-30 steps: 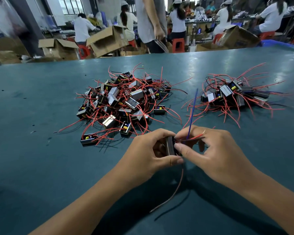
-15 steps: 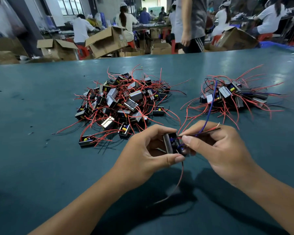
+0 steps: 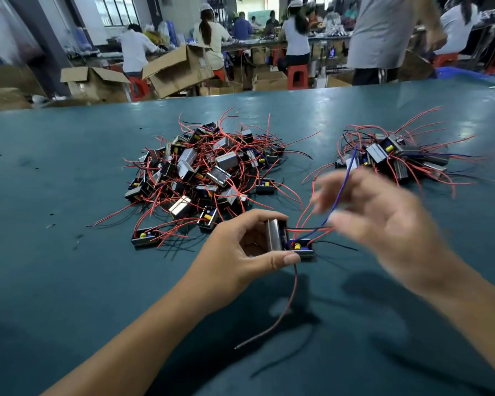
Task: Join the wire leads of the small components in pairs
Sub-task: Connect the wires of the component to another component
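left hand (image 3: pixel 240 250) grips component (image 3: pixel 277 238), right hand (image 3: pixel 383 221) blurred

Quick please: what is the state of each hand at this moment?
Left hand: closed, gripping the small component between thumb and fingers.
Right hand: blurred by motion near the blue wire; open or pinching cannot be told.

1. Table (image 3: pixel 69 252): bears all items listed.
2. Large pile of components (image 3: pixel 206 178): behind and left of the held component (image 3: pixel 289 241).
3. Small pile of components (image 3: pixel 395 158): behind and right of the held component.
4. Cardboard boxes (image 3: pixel 180 70): beyond the table's far edge.
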Motion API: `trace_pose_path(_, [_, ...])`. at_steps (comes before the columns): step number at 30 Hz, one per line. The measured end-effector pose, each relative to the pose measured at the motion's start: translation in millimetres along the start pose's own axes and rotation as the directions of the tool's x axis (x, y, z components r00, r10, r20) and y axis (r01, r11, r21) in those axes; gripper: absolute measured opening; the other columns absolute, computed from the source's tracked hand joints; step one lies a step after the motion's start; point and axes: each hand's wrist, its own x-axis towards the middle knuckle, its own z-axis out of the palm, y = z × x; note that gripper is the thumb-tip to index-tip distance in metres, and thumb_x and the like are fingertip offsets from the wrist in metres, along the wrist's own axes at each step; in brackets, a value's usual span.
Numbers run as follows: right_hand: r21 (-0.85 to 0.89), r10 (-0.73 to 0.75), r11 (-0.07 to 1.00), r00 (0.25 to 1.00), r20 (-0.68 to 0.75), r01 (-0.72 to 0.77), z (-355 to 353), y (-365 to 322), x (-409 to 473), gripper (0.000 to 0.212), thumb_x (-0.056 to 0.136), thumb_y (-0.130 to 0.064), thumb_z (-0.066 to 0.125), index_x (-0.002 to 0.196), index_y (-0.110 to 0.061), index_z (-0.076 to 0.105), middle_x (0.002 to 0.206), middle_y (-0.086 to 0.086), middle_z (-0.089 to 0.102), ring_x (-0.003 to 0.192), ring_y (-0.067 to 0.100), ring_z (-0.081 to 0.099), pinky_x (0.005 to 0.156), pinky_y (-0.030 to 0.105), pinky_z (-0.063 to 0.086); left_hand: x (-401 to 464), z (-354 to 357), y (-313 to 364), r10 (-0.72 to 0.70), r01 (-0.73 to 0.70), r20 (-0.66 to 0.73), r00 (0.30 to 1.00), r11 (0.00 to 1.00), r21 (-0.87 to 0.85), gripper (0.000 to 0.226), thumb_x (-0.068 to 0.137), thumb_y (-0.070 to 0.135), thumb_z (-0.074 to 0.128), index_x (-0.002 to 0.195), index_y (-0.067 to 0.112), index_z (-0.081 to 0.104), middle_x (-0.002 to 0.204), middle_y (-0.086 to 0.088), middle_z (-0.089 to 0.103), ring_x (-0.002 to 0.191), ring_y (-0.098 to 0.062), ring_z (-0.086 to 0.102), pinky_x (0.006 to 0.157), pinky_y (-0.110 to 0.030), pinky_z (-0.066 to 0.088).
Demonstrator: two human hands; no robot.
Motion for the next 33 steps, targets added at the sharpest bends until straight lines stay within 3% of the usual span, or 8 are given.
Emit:
trace_pose_path(3, [-0.34,-0.345,0.903,0.915,-0.211,0.262,-6,-13,1,0.025,0.091,-0.016,0.058,0.116,-0.018,0.056,0.114,0.008,0.062,0.107,0.027,0.06,0.093,0.041,0.048,1,-1,-2,-0.009,0.012,-0.045,0.999,0.997,0.073,0.05,0.068,0.036,0.084,0.111,0.018,0.067,0.07,0.016,0.061,0.066,-0.001,0.056,0.067,-0.016,0.048])
trace_pose_path(5, [-0.565,-0.508,0.719,0.861,-0.03,0.405,3,-18,-5,0.017,0.092,-0.011,0.06,0.109,-0.01,0.062,0.111,0.008,0.064,0.108,0.027,0.061,0.095,0.037,0.046,0,0,-2,-0.001,0.005,-0.032,0.999,0.992,0.128,0.053,0.067,0.042,0.084,0.111,0.019,0.067,0.074,0.014,0.064,0.068,-0.004,0.06,0.068,-0.019,0.051])
trace_pose_path(9, [-0.672,-0.273,0.655,0.938,0.214,0.344,22,-6,-12,0.02,0.089,-0.019,0.068,0.104,-0.007,0.069,0.105,0.003,0.067,0.104,0.024,0.062,0.092,0.036,0.048,-1,1,-1,0.016,-0.023,0.056,0.998,0.991,0.133,0.052,0.069,0.041,0.082,0.113,0.018,0.067,0.09,-0.005,0.072,0.084,-0.029,0.069,0.082,-0.049,0.056])
trace_pose_path(16, [-0.572,0.072,0.819,0.985,0.157,0.031,22,3,-13,0.006,0.089,-0.027,0.069,0.086,-0.024,0.064,0.076,-0.012,0.064,0.071,0.012,0.06,0.067,0.038,0.049,-1,3,0,0.173,-0.192,0.084,0.981,0.907,0.375,0.059,0.069,0.043,0.084,0.119,0.015,0.068,0.097,0.003,0.071,0.084,-0.015,0.067,0.078,-0.029,0.054])
trace_pose_path(21, [-0.58,-0.013,0.805,0.98,0.198,0.128,20,3,-12,0.01,0.093,-0.023,0.063,0.083,-0.022,0.061,0.072,-0.012,0.059,0.065,0.011,0.054,0.06,0.031,0.044,-2,5,1,0.233,-0.241,0.075,0.97,0.858,0.453,0.056,0.07,0.046,0.083,0.114,0.014,0.07,0.089,0.004,0.069,0.076,-0.011,0.062,0.072,-0.028,0.052])
trace_pose_path(24, [-0.708,-0.203,0.63,0.948,0.247,0.319,21,5,-13,0.017,0.093,-0.02,0.058,0.082,-0.009,0.064,0.075,-0.002,0.06,0.065,0.021,0.056,0.06,0.037,0.047,-3,7,4,0.238,-0.225,0.023,0.971,0.877,0.424,0.053,0.071,0.047,0.081,0.111,0.013,0.07,0.089,0.005,0.071,0.077,-0.011,0.066,0.071,-0.029,0.054])
trace_pose_path(26, [-0.746,-0.29,0.54,0.919,0.269,0.389,22,6,-12,0.021,0.094,-0.017,0.056,0.078,-0.005,0.064,0.073,0.003,0.06,0.062,0.026,0.056,0.058,0.038,0.047,-3,7,4,0.205,-0.189,-0.002,0.979,0.907,0.375,0.05,0.071,0.045,0.082,0.108,0.013,0.071,0.089,0.004,0.073,0.078,-0.012,0.069,0.072,-0.033,0.055])
trace_pose_path(33, [-0.718,-0.436,0.546,0.878,0.198,0.433,25,11,-12,0.022,0.094,-0.008,0.06,0.073,-0.001,0.065,0.068,0.008,0.056,0.058,0.028,0.05,0.055,0.042,0.044,-4,7,3,0.073,-0.072,-0.027,0.997,0.997,0.023,0.051,0.068,0.032,0.086,0.114,0.024,0.067,0.095,-0.003,0.075,0.088,-0.02,0.073,0.084,-0.031,0.059])
